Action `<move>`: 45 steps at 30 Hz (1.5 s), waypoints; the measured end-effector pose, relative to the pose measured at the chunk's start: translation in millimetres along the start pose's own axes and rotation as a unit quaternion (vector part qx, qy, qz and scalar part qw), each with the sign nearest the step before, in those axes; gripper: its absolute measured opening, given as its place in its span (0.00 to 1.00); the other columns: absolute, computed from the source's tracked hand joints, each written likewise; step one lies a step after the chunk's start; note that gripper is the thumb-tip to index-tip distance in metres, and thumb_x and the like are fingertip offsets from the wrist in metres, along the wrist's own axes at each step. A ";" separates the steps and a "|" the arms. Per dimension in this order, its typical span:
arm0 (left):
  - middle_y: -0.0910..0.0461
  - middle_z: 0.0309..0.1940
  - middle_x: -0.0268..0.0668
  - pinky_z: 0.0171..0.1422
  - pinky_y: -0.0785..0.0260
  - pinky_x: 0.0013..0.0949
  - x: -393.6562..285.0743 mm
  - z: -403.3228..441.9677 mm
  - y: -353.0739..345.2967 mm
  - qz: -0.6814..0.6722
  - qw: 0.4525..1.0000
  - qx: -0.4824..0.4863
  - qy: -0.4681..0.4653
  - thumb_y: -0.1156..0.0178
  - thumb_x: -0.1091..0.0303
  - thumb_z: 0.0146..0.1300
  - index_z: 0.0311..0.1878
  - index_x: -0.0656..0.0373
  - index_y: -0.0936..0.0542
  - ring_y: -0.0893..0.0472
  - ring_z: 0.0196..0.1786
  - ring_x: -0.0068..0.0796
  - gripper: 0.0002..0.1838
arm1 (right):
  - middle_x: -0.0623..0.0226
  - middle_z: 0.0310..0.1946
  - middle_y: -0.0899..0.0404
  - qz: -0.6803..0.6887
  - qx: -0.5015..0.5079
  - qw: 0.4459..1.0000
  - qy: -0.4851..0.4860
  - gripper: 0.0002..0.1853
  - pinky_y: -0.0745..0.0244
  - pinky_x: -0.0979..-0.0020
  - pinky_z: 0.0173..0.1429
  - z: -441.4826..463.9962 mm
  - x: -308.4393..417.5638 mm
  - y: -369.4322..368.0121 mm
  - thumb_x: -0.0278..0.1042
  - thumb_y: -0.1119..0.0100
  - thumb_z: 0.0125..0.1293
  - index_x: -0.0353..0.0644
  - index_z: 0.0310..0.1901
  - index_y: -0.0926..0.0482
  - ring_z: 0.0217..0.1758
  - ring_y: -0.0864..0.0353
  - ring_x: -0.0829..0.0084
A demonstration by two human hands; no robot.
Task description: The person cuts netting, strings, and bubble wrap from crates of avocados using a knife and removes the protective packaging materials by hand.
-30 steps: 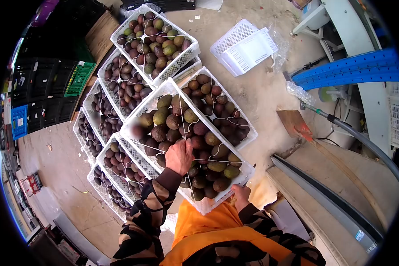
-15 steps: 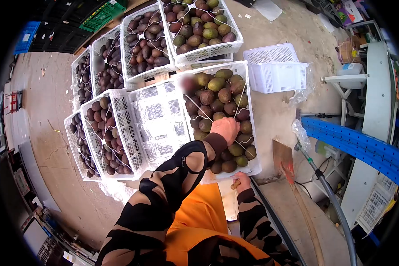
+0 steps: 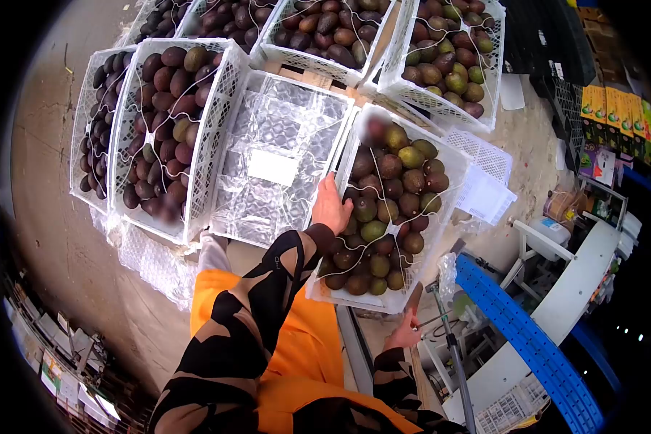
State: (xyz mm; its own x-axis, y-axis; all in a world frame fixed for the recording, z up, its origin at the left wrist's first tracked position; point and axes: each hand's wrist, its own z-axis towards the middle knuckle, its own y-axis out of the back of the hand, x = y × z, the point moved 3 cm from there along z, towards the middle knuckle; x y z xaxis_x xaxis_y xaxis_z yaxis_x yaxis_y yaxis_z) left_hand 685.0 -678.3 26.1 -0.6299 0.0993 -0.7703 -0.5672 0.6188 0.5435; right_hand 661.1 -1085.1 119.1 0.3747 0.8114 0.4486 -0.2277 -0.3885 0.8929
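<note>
My left hand [image 3: 331, 207] grips the left rim of a white plastic crate [image 3: 441, 210] of avocados [image 3: 388, 210], its fingers over the edge beside the neighbouring crate. White cords run over the fruit and meet at a small white piece. Below the crate's near right corner, my right hand [image 3: 403, 334] is closed on a tool with a thin metal shaft [image 3: 435, 318]; its handle is mostly hidden in the fist. Left of the avocado crate lies a crate covered with clear bubbled plastic [image 3: 257, 130], with a white paper [image 3: 273, 167] on top.
More corded avocado crates stand at the left [image 3: 172, 130] and along the back [image 3: 456, 54]. White baskets [image 3: 484, 189] sit on the floor to the right. A blue perforated beam [image 3: 528, 340] and a grey pole [image 3: 457, 369] reach in at lower right. Bubble wrap [image 3: 155, 260] lies at left.
My left hand has moved from on top of the avocados to the crate's left rim. My right hand, with the tool, has dropped away from the near edge. The view has turned.
</note>
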 end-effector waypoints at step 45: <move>0.23 0.46 0.63 0.46 0.27 0.51 5.9 -32.1 55.0 0.003 0.965 0.250 0.078 0.47 0.74 0.57 0.70 0.70 0.43 0.20 0.39 0.58 0.36 | 0.72 0.20 0.23 -0.044 0.301 0.940 0.152 0.11 0.32 0.76 0.23 98.7 159.0 -108.3 0.27 0.36 0.61 0.33 0.44 0.17 0.19 0.27 0.82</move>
State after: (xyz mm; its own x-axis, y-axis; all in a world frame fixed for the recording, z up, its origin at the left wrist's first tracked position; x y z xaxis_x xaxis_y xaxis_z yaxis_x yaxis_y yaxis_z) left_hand 633.0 -668.7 62.1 -0.7264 0.0095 -0.6872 -0.2616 0.9208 0.2893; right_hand 834.0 -957.2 97.6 0.0727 0.9038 0.4217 0.3768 -0.4163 0.8274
